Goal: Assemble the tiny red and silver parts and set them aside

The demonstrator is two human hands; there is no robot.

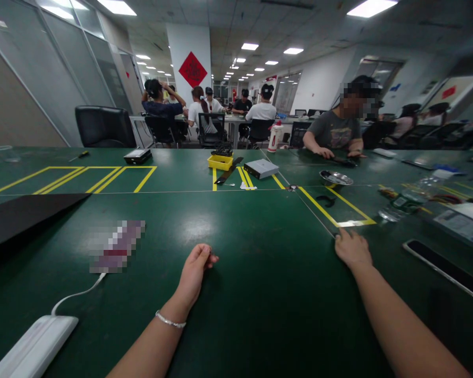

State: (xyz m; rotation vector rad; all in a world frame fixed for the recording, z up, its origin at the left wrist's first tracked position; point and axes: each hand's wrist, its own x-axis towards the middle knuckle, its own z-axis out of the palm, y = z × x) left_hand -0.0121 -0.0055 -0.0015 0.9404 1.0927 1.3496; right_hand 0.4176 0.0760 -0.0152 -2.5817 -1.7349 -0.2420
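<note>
My left hand [195,270] rests on the green table [240,247] near its middle, fingers curled together in a pinch around something small and dark that I cannot make out. A thin bracelet circles that wrist. My right hand [351,248] lies knuckles-up on the table to the right, fingers bent down, fingertips touching the near corner of a yellow tape rectangle [339,207]. Nothing shows in the right hand.
A white power bank [31,349] with a cable lies at front left, a black sheet [19,215] at left, a phone [445,268] at right. Farther off sit a yellow bin [219,161], a grey box [261,168], a metal dish [336,178]. Across the table a person [339,131] works.
</note>
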